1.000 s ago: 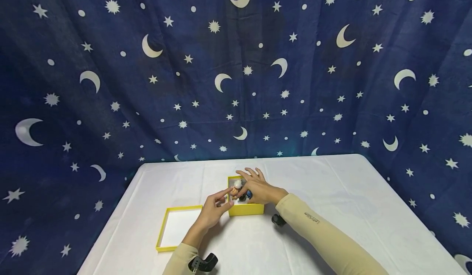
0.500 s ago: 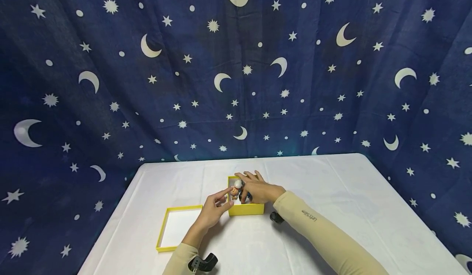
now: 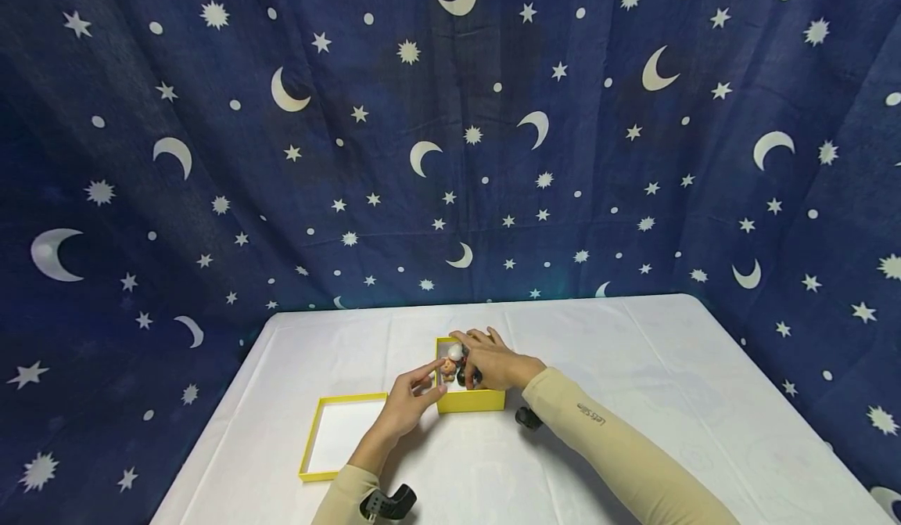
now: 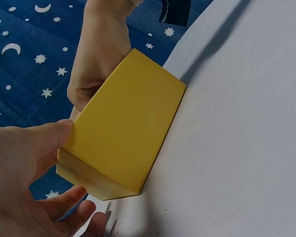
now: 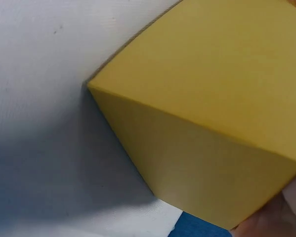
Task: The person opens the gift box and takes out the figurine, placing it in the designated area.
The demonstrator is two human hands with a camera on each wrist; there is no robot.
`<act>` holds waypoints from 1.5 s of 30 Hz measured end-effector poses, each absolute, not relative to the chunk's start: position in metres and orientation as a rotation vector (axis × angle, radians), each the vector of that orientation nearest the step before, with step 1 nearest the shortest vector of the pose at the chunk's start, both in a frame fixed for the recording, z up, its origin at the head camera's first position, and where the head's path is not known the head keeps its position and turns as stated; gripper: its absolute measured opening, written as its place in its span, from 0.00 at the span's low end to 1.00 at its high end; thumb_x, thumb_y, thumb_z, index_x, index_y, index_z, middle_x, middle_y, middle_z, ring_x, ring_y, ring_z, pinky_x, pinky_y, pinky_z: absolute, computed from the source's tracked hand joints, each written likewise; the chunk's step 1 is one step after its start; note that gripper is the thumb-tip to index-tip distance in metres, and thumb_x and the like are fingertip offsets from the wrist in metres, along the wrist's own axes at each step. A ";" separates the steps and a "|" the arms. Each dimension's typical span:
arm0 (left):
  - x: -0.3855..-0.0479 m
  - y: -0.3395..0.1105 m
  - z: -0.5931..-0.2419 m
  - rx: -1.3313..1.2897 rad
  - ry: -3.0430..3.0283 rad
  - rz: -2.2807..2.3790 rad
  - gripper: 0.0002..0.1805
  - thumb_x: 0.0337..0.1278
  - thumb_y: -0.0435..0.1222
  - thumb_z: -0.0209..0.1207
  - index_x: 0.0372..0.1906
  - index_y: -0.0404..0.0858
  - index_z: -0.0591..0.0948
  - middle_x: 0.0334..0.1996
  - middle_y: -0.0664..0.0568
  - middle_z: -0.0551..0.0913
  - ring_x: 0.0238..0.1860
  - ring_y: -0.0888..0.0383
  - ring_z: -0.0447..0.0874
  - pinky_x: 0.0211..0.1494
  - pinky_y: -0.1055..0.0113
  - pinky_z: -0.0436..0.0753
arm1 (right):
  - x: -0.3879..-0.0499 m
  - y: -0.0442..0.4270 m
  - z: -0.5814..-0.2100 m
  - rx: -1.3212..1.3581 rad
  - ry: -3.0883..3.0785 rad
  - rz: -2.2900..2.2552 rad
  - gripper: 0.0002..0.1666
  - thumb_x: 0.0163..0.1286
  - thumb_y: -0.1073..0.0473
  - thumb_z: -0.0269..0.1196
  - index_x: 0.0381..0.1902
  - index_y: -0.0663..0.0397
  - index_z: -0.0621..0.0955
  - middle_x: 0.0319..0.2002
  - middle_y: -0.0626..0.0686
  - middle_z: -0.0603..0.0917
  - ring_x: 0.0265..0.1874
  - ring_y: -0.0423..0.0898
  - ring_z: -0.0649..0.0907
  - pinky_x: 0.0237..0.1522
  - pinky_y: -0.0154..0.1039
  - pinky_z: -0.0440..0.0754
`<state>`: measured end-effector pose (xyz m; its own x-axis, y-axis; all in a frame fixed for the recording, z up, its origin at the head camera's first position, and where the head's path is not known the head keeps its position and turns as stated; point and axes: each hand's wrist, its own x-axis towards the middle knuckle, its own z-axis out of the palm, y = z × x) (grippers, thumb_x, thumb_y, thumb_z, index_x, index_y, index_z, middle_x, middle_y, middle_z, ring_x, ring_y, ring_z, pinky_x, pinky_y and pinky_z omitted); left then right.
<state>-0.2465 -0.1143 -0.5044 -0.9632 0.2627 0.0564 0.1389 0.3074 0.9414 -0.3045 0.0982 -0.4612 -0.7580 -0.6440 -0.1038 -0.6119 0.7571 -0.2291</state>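
Note:
In the head view, an uncovered yellow box (image 3: 470, 401) holds small figurines, among them a tan one (image 3: 448, 368) and a white-topped one (image 3: 456, 352). My left hand (image 3: 404, 405) lies at its left side, its thumb at the near left corner and index finger by the rim. The left wrist view shows that thumb and fingers touching the box (image 4: 128, 118), spread loosely. From the right, my right hand (image 3: 496, 364) reaches in; thumb and index finger pinch a dark figurine (image 3: 477, 375), partly hidden, while other fingers extend over the far rim.
A shallow white lid with yellow edges (image 3: 345, 435) lies left of the box on the white-covered table (image 3: 598, 431). Dark blue cloth with moons and stars (image 3: 394, 157) hangs behind. Black wrist cameras sit below both wrists.
My right hand has moved slightly toward the near side and lower into the box, its index finger now pointing more steeply down. The left hand has kept its place.

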 end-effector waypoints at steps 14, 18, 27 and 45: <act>-0.245 -0.112 -0.502 0.376 2.453 1.770 0.27 0.68 0.35 0.61 0.70 0.40 0.75 0.71 0.37 0.72 0.68 0.34 0.71 0.74 0.35 0.68 | -0.314 0.107 -0.455 -0.974 2.740 -0.592 0.10 0.61 0.61 0.74 0.21 0.43 0.87 0.73 0.58 0.72 0.76 0.61 0.65 0.77 0.65 0.59; -0.243 -0.112 -0.500 0.368 2.457 1.783 0.27 0.67 0.34 0.61 0.70 0.39 0.76 0.71 0.36 0.73 0.68 0.35 0.72 0.74 0.35 0.69 | -0.315 0.108 -0.456 -0.995 2.762 -0.629 0.11 0.60 0.64 0.73 0.20 0.48 0.86 0.70 0.59 0.76 0.74 0.59 0.69 0.76 0.63 0.64; -0.247 -0.114 -0.504 0.393 2.460 1.742 0.27 0.69 0.36 0.60 0.71 0.42 0.75 0.73 0.38 0.71 0.69 0.34 0.71 0.74 0.35 0.69 | -0.313 0.105 -0.462 -0.964 2.769 -0.726 0.08 0.59 0.58 0.75 0.23 0.44 0.87 0.71 0.61 0.74 0.74 0.60 0.67 0.72 0.68 0.63; -0.246 -0.114 -0.504 0.393 2.451 1.758 0.26 0.69 0.35 0.60 0.70 0.43 0.76 0.72 0.40 0.73 0.69 0.35 0.71 0.74 0.34 0.67 | -0.314 0.112 -0.451 -0.930 2.733 -0.985 0.06 0.64 0.62 0.71 0.26 0.49 0.87 0.68 0.62 0.76 0.73 0.64 0.68 0.72 0.74 0.60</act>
<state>-0.2460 -0.1137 -0.5035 -0.9616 0.2658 0.0685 0.1501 0.3003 0.9420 -0.3136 0.1121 -0.4512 -0.8104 -0.5745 0.1148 -0.5155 0.6062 -0.6055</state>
